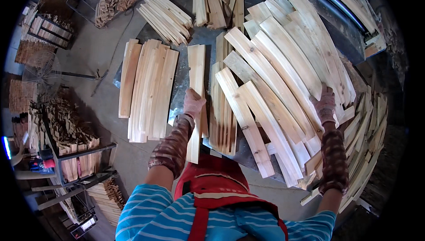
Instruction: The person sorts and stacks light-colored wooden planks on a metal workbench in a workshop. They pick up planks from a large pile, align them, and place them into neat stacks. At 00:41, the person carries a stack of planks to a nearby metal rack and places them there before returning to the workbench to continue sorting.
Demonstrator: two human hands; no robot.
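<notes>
My left hand (194,102), in a pale work glove, is closed around a light wooden board (196,66) that points away from me over the table's middle. To its right lies a low row of narrow boards (219,121). My right hand (325,104), also gloved, grips the near end of a long board (290,50) on the large fanned pile at the right; its fingertips are partly hidden against the wood. Several boards of that pile (256,130) overlap at a slant, some showing dark knots.
On the dark table (179,79) a stack of boards (152,90) lies at left, with more bundles (166,17) at the far side. A machine with a roller (341,6) stands far right. Loose strips (365,139) heap beside my right arm. A fan (42,73) and wood racks (79,148) stand left.
</notes>
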